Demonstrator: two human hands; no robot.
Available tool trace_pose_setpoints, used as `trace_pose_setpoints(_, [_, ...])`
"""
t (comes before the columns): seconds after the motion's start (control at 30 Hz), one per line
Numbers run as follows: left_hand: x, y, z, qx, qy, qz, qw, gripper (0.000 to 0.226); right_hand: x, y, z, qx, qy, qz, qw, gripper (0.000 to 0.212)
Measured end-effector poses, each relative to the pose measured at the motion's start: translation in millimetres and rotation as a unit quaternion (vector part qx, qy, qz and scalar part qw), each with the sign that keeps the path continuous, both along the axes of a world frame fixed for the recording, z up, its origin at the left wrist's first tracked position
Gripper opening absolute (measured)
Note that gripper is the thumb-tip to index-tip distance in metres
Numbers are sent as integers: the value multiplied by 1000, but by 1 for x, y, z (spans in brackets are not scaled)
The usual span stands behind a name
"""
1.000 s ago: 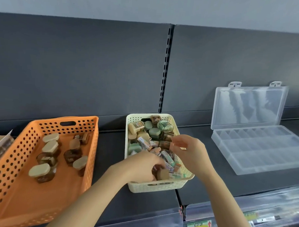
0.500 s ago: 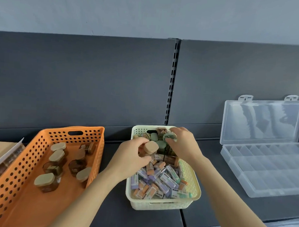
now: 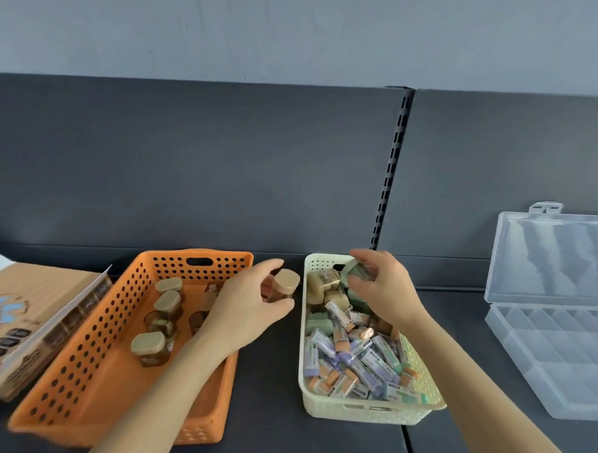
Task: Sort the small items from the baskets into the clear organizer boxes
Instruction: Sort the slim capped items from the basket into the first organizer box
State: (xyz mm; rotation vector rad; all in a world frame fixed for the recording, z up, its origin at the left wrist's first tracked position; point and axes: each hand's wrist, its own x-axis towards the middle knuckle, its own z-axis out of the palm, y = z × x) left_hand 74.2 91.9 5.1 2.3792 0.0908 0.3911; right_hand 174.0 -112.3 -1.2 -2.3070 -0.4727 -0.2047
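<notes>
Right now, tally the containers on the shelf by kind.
Orange basket: 1
Cream basket: 1
Clear organizer: 1
Cardboard box: 1
Total: 4

This is looking like a shop: dark back panels point(image 3: 191, 160) are rising behind a dark shelf point(image 3: 266, 389), a slotted upright point(image 3: 391, 168) is running between them, and a grey wall point(image 3: 299, 31) is showing above.
</notes>
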Motion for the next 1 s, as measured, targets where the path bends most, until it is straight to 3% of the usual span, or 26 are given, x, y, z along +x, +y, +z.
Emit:
trace_pose_setpoints(0.17, [-24,41,5,10,-4,23,1000,49,-33,35,22,129,68,67,987,29])
trace_pose_setpoints(0.4, [-63,101,1,73,75,53,993,45,-65,107,22,197,155,180,951,24])
trace_pose_setpoints(0.6, [-91,129,-13,115,194,42,973,55,-90,163,6,21,70,246,967,39])
trace_pose_setpoints(0.7, [-97,135,-23,121,240,39,962,58,-97,182,-1,-41,70,264,961,41])
trace_pose_setpoints(0.83, [-93,142,-32,147,254,60,954,44,-98,202,-12,-115,63,273,953,38])
trace_pose_setpoints(1.0, [-93,148,-33,160,260,72,950,50,-99,213,-24,-205,48,273,939,33])
